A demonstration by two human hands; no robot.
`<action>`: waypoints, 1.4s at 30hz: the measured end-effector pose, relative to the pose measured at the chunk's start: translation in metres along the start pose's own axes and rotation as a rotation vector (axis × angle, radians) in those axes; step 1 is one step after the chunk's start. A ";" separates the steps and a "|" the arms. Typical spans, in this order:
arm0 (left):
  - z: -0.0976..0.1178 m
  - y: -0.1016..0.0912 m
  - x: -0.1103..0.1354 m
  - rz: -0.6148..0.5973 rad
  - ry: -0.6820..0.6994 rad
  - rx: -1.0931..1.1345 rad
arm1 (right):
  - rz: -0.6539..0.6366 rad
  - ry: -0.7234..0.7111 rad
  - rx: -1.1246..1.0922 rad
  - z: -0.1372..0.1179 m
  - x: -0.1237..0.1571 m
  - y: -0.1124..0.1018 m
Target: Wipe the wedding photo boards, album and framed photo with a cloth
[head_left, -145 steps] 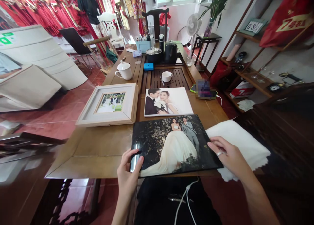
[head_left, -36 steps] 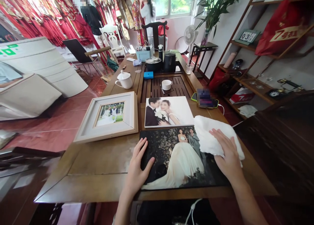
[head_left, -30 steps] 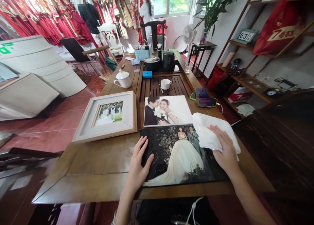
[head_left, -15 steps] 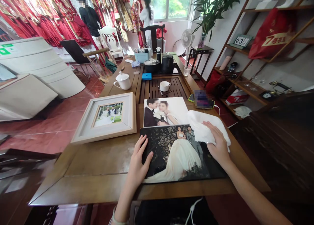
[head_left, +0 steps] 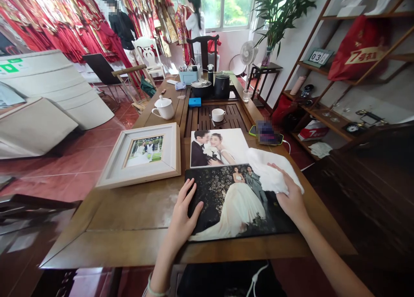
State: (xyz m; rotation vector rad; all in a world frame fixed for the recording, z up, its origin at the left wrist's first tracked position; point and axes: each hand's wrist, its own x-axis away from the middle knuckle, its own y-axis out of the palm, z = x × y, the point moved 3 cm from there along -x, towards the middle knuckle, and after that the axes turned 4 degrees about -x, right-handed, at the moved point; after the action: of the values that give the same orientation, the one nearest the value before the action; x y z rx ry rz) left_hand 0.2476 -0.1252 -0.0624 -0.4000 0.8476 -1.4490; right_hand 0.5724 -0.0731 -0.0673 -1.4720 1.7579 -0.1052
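I count three wedding pictures on the table [head_left: 129, 228]: one in a pale frame [head_left: 142, 154] at the left, and two bare prints to its right. There is one cloth, one lidded mug [head_left: 164, 108], one small cup [head_left: 217, 114] and one phone [head_left: 267, 133] further back. My left hand [head_left: 184, 217] lies flat with its fingers spread wide. The palm rests on the wood and the fingertips press the left edge of the dark print [head_left: 233, 202]. That print is glossy and nearly black, flecked with pale blossom. It shows a bride in a long white gown that sweeps towards its lower left corner, with a groom in grey beside her. It lies flat at the near edge of the table, straight in front of me, between my two hands. Its far edge touches the light print [head_left: 220, 146], which shows a close-up couple on white. The white cloth [head_left: 268, 172] is bunched over the dark print's far right corner. My right hand [head_left: 291, 197] sits on the cloth's near side, fingers bent over it and gripping it against the print.
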 end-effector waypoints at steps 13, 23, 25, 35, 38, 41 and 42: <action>0.002 -0.004 0.008 -0.014 -0.009 0.022 | -0.007 -0.020 0.015 -0.020 0.021 -0.009; 0.004 -0.007 0.007 0.002 -0.031 0.067 | -0.112 -0.097 0.169 -0.022 0.024 -0.005; 0.002 -0.006 0.007 0.008 -0.031 0.062 | -0.099 -0.127 0.160 -0.023 0.024 -0.008; 0.045 -0.018 0.005 0.062 -0.056 0.100 | -0.220 -0.539 0.125 -0.112 0.026 0.006; 0.060 -0.020 0.002 0.018 -0.152 0.268 | -0.211 -0.663 0.058 -0.141 0.034 0.025; 0.051 -0.026 0.001 0.108 -0.320 0.283 | -0.292 -0.630 0.064 -0.135 0.036 0.031; 0.045 -0.030 0.002 0.150 -0.366 0.273 | -0.310 -0.561 0.101 -0.125 0.036 0.028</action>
State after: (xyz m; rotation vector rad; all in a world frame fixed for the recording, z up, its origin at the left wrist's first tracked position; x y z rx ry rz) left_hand 0.2583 -0.1418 -0.0123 -0.3707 0.3721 -1.2788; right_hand 0.4732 -0.1474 -0.0185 -1.5076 1.0590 0.0565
